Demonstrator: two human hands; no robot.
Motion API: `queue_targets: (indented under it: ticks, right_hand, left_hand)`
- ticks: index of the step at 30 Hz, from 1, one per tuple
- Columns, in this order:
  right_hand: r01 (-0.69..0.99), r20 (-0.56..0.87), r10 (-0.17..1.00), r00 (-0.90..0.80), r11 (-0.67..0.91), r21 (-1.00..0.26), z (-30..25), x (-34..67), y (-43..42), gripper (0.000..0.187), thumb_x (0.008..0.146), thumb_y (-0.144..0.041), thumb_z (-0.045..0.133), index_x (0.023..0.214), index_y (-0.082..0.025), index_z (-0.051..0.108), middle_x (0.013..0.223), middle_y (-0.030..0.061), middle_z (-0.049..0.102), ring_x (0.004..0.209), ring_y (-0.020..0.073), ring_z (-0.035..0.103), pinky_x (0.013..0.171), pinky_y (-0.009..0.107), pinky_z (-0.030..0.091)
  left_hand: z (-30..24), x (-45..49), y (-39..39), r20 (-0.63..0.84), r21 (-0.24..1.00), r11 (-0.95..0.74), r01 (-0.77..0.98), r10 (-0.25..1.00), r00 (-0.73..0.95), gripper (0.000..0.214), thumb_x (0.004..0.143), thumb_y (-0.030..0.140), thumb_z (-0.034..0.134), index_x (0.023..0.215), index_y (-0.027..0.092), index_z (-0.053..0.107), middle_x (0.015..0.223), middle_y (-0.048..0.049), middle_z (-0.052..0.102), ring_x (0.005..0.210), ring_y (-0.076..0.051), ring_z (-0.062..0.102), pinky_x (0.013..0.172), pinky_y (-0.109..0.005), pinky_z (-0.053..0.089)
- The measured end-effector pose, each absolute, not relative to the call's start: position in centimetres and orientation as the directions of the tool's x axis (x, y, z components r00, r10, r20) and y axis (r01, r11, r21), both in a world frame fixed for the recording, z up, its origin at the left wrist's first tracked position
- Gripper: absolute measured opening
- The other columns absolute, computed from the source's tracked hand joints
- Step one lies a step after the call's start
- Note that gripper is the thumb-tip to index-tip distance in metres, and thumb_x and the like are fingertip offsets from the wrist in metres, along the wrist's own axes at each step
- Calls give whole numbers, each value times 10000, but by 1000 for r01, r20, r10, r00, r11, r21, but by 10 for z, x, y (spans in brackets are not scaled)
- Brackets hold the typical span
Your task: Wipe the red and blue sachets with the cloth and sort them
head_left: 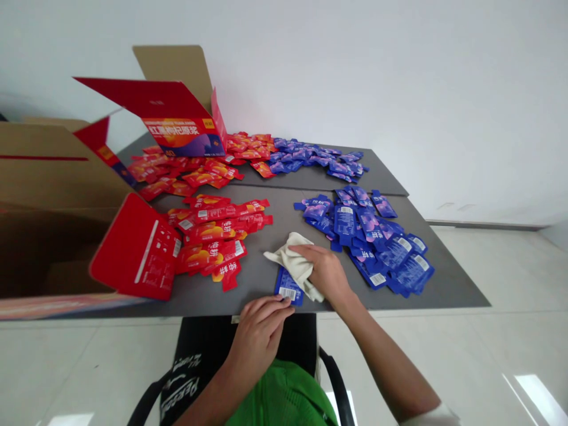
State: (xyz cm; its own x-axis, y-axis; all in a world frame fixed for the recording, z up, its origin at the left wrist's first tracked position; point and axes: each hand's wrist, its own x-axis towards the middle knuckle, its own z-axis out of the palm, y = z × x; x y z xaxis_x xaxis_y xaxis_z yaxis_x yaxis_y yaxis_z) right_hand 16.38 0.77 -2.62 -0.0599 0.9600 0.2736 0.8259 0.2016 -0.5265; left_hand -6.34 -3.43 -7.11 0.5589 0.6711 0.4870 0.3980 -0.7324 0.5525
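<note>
A blue pouch (288, 289) with a white barcode lies flat at the front edge of the grey table. My left hand (261, 324) is closed, its fingers pressed together on the pouch's near edge and holding it there. With my right hand (327, 269) I grip a cream-coloured cloth (293, 255), which covers the upper part of that pouch. To the right lies a loose pile of blue pouches (371, 231). On the left, red pouches (215, 234) are spread in an overlapping heap.
An open cardboard box (53, 171) with a red flap stands at the left front. Behind it is a red printed box (184, 133), flaps up. More red pouches (195, 171) and blue pouches (310, 157) line the back of the table (284, 198). A white wall rises behind.
</note>
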Motion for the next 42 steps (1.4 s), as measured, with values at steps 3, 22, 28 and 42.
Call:
queue_targets:
  ticks: [3,22,28,42]
  right_hand:
    - [857,317,948,-36,192,-478,-10,170,23,493,883,-31,637,1290,-291,738,1294,33,763,1178,258,715,1014,359,562]
    - [849,312,949,-44,200,-490,-11,167,21,498,898,-31,625,1300,-305,731,1303,25,757,1169,246,712,1007,350,558]
    - [793,386,914,-128,328,-514,-6,147,-51,478,922,-102,679,1349,-318,693,1323,30,742,1088,212,714,947,308,564]
    - [837,352,935,-52,233,-495,-4,168,19,494,893,-38,649,1306,-297,725,1307,29,754,1179,246,705,1019,347,546]
  left_hand:
    - [-72,-64,-34,479,555,-730,399,673,564,312,981,81,553,1167,258,730,1193,-25,773,1123,-237,683,953,-412,510]
    - [-71,-62,-35,475,578,-711,401,692,544,290,980,89,578,1154,263,734,1194,-10,773,1119,-233,678,967,-412,484]
    - [-72,-62,-38,477,575,-708,411,698,534,222,980,106,565,1020,223,750,1035,-39,776,1028,-242,670,923,-420,495]
    - [-71,-61,-36,475,573,-710,410,695,539,286,975,90,586,1152,261,732,1189,-8,773,1111,-228,676,960,-407,481]
